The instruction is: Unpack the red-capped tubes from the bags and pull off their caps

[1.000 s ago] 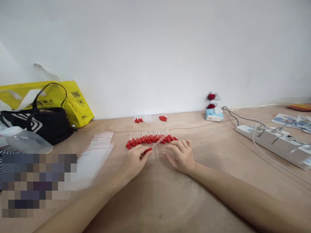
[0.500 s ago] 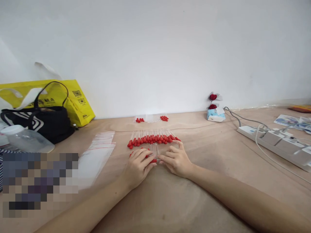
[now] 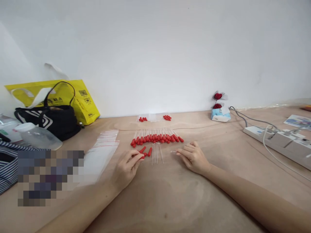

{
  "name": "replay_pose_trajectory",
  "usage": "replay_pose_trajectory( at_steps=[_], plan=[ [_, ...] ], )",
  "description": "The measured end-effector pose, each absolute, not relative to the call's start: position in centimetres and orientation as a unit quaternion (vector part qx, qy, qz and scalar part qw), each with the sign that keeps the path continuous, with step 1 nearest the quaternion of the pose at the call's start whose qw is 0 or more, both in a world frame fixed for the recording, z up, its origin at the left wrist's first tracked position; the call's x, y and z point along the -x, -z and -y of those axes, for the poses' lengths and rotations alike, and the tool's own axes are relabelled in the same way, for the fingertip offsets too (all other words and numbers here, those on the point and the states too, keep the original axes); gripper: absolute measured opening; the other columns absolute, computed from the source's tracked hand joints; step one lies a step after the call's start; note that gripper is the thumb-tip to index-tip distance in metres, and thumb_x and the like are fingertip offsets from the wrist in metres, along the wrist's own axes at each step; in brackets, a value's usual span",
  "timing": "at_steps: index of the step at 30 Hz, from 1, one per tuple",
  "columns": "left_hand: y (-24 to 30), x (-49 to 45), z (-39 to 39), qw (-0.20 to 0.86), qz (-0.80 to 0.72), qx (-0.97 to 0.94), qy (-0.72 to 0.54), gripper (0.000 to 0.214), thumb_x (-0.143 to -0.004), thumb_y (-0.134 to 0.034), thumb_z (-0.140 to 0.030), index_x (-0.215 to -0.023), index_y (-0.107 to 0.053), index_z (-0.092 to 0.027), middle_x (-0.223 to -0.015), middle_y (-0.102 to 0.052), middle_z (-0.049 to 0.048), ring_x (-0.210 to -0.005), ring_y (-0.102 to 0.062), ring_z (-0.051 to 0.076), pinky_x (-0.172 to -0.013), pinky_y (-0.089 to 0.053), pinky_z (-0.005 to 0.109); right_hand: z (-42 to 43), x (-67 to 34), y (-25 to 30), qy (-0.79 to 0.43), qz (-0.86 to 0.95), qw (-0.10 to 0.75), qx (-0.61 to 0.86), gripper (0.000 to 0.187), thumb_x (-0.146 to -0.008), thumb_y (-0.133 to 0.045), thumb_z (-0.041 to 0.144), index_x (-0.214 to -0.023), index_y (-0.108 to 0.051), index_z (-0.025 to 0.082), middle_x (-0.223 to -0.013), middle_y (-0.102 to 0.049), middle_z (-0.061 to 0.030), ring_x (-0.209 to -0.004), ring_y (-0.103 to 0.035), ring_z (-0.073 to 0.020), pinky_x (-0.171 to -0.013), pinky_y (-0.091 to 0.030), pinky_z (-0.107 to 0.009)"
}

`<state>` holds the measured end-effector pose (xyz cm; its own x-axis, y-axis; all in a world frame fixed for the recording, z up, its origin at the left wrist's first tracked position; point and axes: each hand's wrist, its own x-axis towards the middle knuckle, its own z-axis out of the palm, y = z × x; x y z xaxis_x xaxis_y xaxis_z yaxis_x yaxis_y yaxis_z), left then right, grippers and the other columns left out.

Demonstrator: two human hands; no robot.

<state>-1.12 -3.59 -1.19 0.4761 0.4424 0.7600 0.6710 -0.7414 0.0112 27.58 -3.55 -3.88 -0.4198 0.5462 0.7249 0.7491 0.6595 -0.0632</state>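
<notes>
My left hand [image 3: 128, 165] is closed in a pinch, with a red rubber dropper bulb [image 3: 142, 157] at its fingertips. Other loose red bulbs [image 3: 149, 151] lie just beyond those fingers. To the right, my right hand [image 3: 194, 158] pinches a thin clear glass tube [image 3: 173, 151]; only its end shows past the fingers. Between the hands, several bare glass tubes [image 3: 155, 154] lie side by side on the table. Behind them stretches a row of assembled droppers [image 3: 157, 137], red bulbs toward me and clear stems pointing away.
Clear bags with red bulbs [image 3: 167, 117] lie by the wall. Flat zip bags [image 3: 102, 155] are at left, near a plastic bottle [image 3: 40, 136], a black bag [image 3: 55, 121] and a yellow bag [image 3: 89, 111]. A tissue pack [image 3: 220, 115] and power strip [image 3: 274, 139] sit at right.
My hands have moved apart from the middle, the left one to the loose bulbs, the right one to the right with a glass tube. The view has shifted slightly.
</notes>
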Motion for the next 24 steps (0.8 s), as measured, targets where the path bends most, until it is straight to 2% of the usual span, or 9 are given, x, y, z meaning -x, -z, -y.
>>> replay_pose_trajectory(
  at_steps=[5, 9, 12, 17, 24],
  plan=[
    [0.9, 1.8, 2.4, 0.069, 0.472, 0.764, 0.434, 0.026, -0.081, -0.043, -0.030, -0.094, -0.062, -0.017, -0.083, -0.053, 0.0055, -0.076, -0.055, 0.014, -0.066, -0.048, 0.025, 3.5, -25.7, 4.6, 0.047, 0.844, 0.335, 0.416, 0.033, -0.083, -0.035, 0.011, -0.110, -0.052, 0.014, -0.078, -0.057, -0.0051, -0.069, -0.051, -0.0135, -0.063, -0.040, -0.026],
    [0.7, 3.8, 1.0, -0.082, 0.598, 0.690, 0.398, 0.036, -0.072, -0.046, -0.038, -0.096, -0.059, -0.015, -0.082, -0.059, 0.0054, -0.072, -0.058, 0.016, -0.063, -0.048, 0.027, 2.8, -24.7, 5.1, -0.002, 0.831, 0.351, 0.431, 0.036, -0.080, -0.037, 0.007, -0.112, -0.050, 0.017, -0.082, -0.053, -0.0050, -0.071, -0.053, -0.0132, -0.064, -0.044, -0.024],
    [0.8, 4.2, 1.0, -0.163, 0.641, 0.658, 0.359, 0.037, -0.067, -0.050, -0.044, -0.090, -0.056, -0.016, -0.073, -0.062, 0.0029, -0.066, -0.059, 0.017, -0.063, -0.047, 0.028, 2.2, -23.8, 5.4, 0.006, 0.813, 0.370, 0.450, 0.033, -0.077, -0.038, 0.004, -0.106, -0.051, 0.016, -0.085, -0.051, -0.0061, -0.071, -0.052, -0.0137, -0.064, -0.046, -0.026],
    [0.1, 3.2, 2.0, -0.172, 0.660, 0.664, 0.308, 0.038, -0.062, -0.052, -0.054, -0.076, -0.052, -0.018, -0.061, -0.061, -0.0005, -0.056, -0.057, 0.015, -0.057, -0.043, 0.026, 1.9, -21.5, 5.4, -0.009, 0.793, 0.388, 0.470, 0.020, -0.076, -0.039, 0.003, -0.084, -0.051, 0.016, -0.084, -0.048, -0.0064, -0.074, -0.052, -0.0143, -0.065, -0.046, -0.026],
    [-0.4, 3.5, 2.4, -0.195, 0.650, 0.666, 0.310, 0.043, -0.068, -0.039, -0.059, -0.071, -0.052, -0.018, -0.061, -0.060, 0.0001, -0.057, -0.056, 0.015, -0.053, -0.042, 0.024, 2.2, -20.6, 4.7, -0.065, 0.795, 0.391, 0.459, 0.017, -0.079, -0.042, 0.010, -0.088, -0.055, 0.015, -0.086, -0.051, -0.0072, -0.079, -0.053, -0.0145, -0.070, -0.045, -0.027]
  ],
)
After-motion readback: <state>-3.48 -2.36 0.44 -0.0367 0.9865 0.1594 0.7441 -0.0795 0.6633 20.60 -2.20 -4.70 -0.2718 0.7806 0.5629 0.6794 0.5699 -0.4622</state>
